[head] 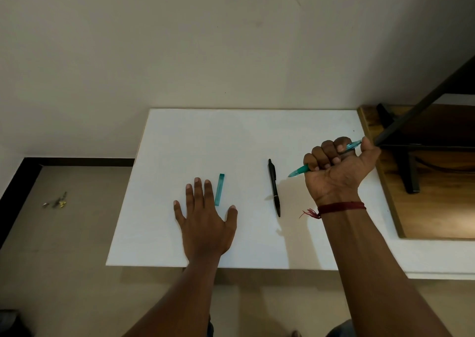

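My right hand (336, 167) is raised above the white table (231, 136), palm toward me, fingers curled round a teal pen (299, 171) whose tip points left and down. A red thread is tied round that wrist. My left hand (205, 216) lies flat on the table, fingers straight and spread. Just right of its index finger lies a narrow teal pen cap or case (220, 189), apart from the fingers. A black pen (274, 186) lies lengthwise on the table between my two hands.
A wooden surface (437, 213) with a black metal stand (401, 141) borders the table on the right. The wall runs behind the table. Small bits of debris (57, 201) lie on the floor at the left.
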